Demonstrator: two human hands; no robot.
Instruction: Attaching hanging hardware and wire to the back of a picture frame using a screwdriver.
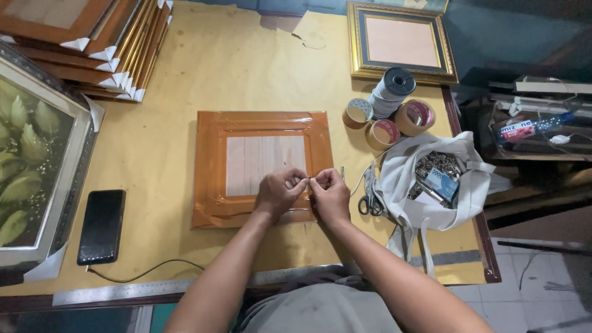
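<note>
Head view, one moment. At 9 o'clock a silver-framed leaf picture leans at the table's edge, a black phone just beside it at 8 o'clock with its cable trailing toward me, and a steel ruler lies along the near edge. At 11 o'clock sits a stack of frames with paper corner guards. Centre: a frame lying face down, its back sealed with brown tape round a bare wood panel. Both hands meet over its near rail, at about 6 o'clock of the frame. The left hand and right hand are each pinched shut, fingertips touching, on something small and pale between them; I cannot tell whether it is cord or a fitting. I judge this a fixing step on the back. Any next move calls for fine fingertip control while the frame lies flat. To the right: scissors at 3 o'clock, a white bag of metal hardware, tape rolls, a gold frame at 1 o'clock.
</note>
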